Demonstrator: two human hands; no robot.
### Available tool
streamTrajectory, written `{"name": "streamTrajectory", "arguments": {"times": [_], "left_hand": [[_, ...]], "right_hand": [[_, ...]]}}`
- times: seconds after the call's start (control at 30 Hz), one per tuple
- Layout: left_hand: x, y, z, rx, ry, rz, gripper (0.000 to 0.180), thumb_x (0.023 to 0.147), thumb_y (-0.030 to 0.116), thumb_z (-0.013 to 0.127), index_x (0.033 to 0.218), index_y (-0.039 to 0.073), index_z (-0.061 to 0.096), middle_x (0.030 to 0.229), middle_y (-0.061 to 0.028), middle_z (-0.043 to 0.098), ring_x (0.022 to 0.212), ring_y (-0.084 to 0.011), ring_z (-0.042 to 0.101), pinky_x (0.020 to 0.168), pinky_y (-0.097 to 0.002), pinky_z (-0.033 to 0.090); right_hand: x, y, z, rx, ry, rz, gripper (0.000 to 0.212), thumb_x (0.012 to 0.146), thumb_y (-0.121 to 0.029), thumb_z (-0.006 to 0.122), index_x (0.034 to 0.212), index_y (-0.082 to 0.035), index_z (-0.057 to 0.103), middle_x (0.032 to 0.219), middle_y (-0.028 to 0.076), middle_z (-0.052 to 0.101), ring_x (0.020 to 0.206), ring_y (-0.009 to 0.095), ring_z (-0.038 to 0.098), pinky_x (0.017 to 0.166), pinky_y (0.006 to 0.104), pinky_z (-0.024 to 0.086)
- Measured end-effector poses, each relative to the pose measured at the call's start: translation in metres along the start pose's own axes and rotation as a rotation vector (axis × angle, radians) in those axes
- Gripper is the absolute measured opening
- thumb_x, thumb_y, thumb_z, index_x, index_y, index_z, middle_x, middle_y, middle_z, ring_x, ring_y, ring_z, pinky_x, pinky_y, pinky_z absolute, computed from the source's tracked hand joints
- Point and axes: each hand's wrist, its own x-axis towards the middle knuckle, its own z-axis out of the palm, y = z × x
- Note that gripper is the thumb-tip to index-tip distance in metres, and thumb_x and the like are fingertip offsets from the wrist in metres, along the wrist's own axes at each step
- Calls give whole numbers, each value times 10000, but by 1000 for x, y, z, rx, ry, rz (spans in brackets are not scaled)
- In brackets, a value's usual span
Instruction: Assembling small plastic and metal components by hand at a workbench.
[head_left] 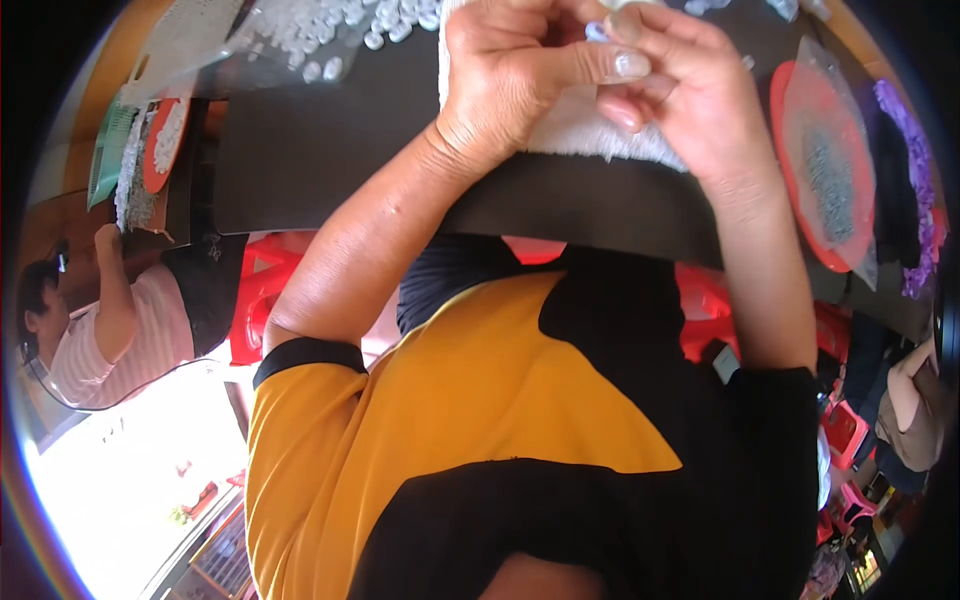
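Both hands meet at the top middle, above a white cloth (585, 130) spread on the dark table. Between their fingertips is a small pale lilac piece (597, 32), too small and too covered to name its kind. The thumb and fingers of my left hand (515, 75) are pinched against it. My right hand (690, 75) has its fingers curled in from the other side, thumb and forefinger at the same piece. Left of my hands, many small clear, pale pieces (330, 20) lie in a loose heap on plastic.
On the right stands a red tray (785, 130) with small grey pieces under plastic film, beside a purple ruffled strip (905, 190). The dark tabletop (330, 160) runs before me. At left a person (120, 330) sits by a green basket (108, 155). Another person (910, 410) is far right.
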Motion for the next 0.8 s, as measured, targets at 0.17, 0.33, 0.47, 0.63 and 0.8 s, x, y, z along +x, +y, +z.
{"name": "streamTrajectory", "arguments": {"times": [0.17,0.33,0.47,0.63,0.8], "left_hand": [[0,4,4,282,333,-322,248,814,52,750,1035,-9,654,729,-17,628,580,-47,548,484,-177,432],[2,7,8,228,386,-521,115,852,73,692,921,-11,657,720,-47,639,563,-80,565,467,-205,408],[5,9,2,232,393,-542,102,855,83,680,891,-9,652,698,-39,629,561,-76,564,461,-205,403],[5,10,2,237,400,-553,122,874,125,661,886,4,654,690,-28,625,553,-62,555,462,-202,407],[4,10,4,269,362,-558,135,898,148,637,890,15,652,678,-19,613,553,-54,544,475,-196,415]], "right_hand": [[-9,-11,18,-551,605,-52,212,923,-198,632,807,-21,617,613,-14,502,539,116,560,541,223,392],[-7,-10,21,-633,637,-75,223,919,-202,637,779,-31,601,615,-16,498,549,118,560,536,223,378],[-6,-12,24,-645,640,-25,197,917,-184,634,809,-19,619,637,-8,515,577,109,557,558,219,373],[-4,-11,28,-858,638,-99,155,910,-167,637,889,-15,654,690,3,582,617,84,552,568,215,374],[-5,-10,31,-876,643,-83,150,907,-165,647,897,-16,657,699,3,592,635,77,552,574,216,383]]}}
